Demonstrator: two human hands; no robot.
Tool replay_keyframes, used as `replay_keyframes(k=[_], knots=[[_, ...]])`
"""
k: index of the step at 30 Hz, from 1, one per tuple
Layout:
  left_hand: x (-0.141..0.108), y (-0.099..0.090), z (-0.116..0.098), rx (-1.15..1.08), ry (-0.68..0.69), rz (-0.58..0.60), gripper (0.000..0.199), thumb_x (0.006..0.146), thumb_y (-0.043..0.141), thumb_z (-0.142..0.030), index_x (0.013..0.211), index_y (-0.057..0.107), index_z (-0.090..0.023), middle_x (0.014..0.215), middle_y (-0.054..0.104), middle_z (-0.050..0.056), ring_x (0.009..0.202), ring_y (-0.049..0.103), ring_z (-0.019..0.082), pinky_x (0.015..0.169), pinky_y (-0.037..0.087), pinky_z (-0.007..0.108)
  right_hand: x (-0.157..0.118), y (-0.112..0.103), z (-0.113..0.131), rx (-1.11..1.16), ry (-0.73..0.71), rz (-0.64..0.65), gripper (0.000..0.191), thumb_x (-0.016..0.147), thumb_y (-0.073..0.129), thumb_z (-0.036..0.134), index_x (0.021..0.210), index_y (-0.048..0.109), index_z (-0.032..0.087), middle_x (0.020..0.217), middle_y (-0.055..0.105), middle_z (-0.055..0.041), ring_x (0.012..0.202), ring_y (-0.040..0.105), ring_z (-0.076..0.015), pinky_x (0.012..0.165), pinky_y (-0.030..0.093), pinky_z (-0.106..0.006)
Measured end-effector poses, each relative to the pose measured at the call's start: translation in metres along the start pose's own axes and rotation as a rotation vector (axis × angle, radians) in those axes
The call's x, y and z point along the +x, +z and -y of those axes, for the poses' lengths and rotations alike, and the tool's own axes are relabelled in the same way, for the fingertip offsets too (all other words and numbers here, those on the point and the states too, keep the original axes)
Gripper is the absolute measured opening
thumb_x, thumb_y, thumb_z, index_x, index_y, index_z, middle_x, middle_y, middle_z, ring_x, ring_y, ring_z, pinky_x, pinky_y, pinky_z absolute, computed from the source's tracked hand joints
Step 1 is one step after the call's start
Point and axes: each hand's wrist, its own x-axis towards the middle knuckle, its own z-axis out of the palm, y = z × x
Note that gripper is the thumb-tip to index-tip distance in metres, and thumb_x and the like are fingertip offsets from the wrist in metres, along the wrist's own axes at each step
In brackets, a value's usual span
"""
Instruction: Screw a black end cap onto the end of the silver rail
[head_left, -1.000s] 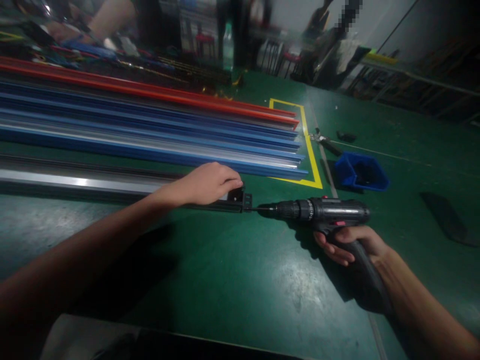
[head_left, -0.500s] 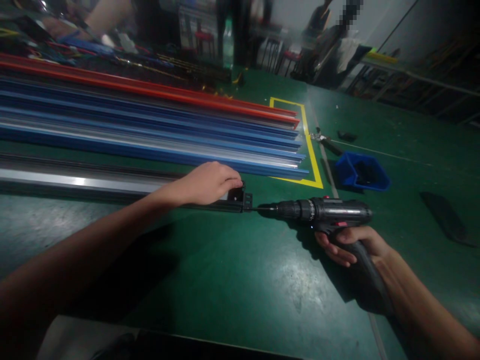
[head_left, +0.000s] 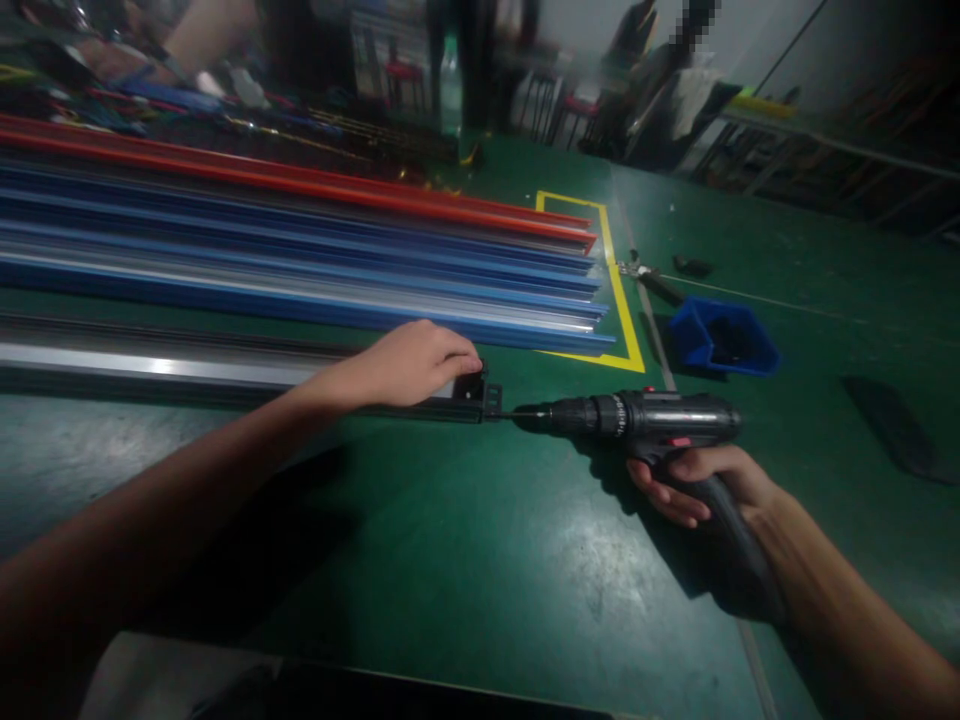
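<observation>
two-handed: clasps end of dark rail (head_left: 161,366) on green table (head_left: 450,560) with left hand (head_left: 416,363), grips drill (head_left: 667,414) in right hand (head_left: 705,482); calls for steady pressure, bit (head_left: 525,413) in line with rail.

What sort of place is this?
Probably a workshop or small factory: the right hand holds a power drill, and long blue bars lie on a green table near a blue bin.

The dim scene shows glare on the green table (head_left: 480,560) and blurs farther back.
</observation>
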Motion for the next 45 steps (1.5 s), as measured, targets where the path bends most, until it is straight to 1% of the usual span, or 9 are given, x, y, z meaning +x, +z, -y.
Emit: replay_keyframes(k=[9, 13, 21, 28, 35, 45], knots=[[-0.0001, 0.0000, 0.0002, -0.005, -0.011, 0.002, 0.044, 0.104, 0.044, -0.049, 0.097, 0.078, -0.023, 0.095, 0.078, 0.002, 0.083, 0.067, 0.018, 0.073, 0.040, 0.029, -0.0004, -0.0001, 0.0004, -0.003, -0.001, 0.004, 0.032, 0.083, 0.065, 0.020, 0.106, 0.076, 0.000, 0.083, 0.071, -0.0111, 0.046, 0.054, -0.0057, 0.053, 0.056, -0.019], [-0.0004, -0.0005, -0.0002, 0.002, -0.001, 0.007, 0.046, 0.104, 0.043, -0.050, 0.096, 0.078, -0.022, 0.094, 0.078, 0.002, 0.082, 0.067, 0.017, 0.072, 0.040, 0.029, -0.0019, -0.0012, 0.0004, -0.016, 0.016, -0.012, 0.032, 0.083, 0.066, 0.021, 0.105, 0.076, 0.002, 0.081, 0.070, -0.0104, 0.045, 0.053, -0.0061, 0.052, 0.056, -0.020], [0.0003, -0.0004, 0.0009, 0.025, 0.019, 0.001, 0.046, 0.105, 0.042, -0.050, 0.095, 0.077, -0.021, 0.094, 0.077, 0.003, 0.082, 0.067, 0.018, 0.071, 0.040, 0.029, -0.0009, 0.0004, 0.0002, -0.023, 0.006, -0.008, 0.030, 0.083, 0.067, 0.023, 0.102, 0.077, 0.003, 0.079, 0.070, -0.0090, 0.044, 0.051, -0.0056, 0.050, 0.055, -0.019], [0.0001, -0.0001, 0.0001, 0.022, 0.008, 0.001, 0.045, 0.104, 0.043, -0.049, 0.097, 0.077, -0.022, 0.095, 0.077, 0.002, 0.084, 0.068, 0.018, 0.074, 0.042, 0.028, -0.0020, 0.0013, 0.0001, -0.027, -0.002, -0.021, 0.031, 0.081, 0.065, 0.021, 0.103, 0.076, 0.002, 0.079, 0.070, -0.0095, 0.044, 0.052, -0.0067, 0.050, 0.055, -0.020], [0.0000, -0.0001, 0.0003, 0.020, 0.005, 0.005, 0.045, 0.104, 0.042, -0.050, 0.097, 0.077, -0.022, 0.095, 0.077, 0.002, 0.084, 0.067, 0.018, 0.073, 0.041, 0.029, -0.0011, 0.0027, 0.0003, -0.034, -0.009, -0.033, 0.028, 0.081, 0.065, 0.020, 0.100, 0.076, 0.003, 0.077, 0.069, -0.0084, 0.043, 0.050, -0.0062, 0.048, 0.054, -0.020], [0.0004, 0.0004, 0.0022, 0.004, 0.017, -0.004, 0.045, 0.103, 0.043, -0.050, 0.097, 0.078, -0.022, 0.093, 0.077, 0.002, 0.081, 0.067, 0.017, 0.072, 0.041, 0.028, -0.0019, 0.0028, 0.0005, -0.024, -0.013, -0.037, 0.028, 0.081, 0.066, 0.020, 0.100, 0.076, 0.001, 0.076, 0.070, -0.0087, 0.043, 0.054, -0.0069, 0.049, 0.055, -0.020]])
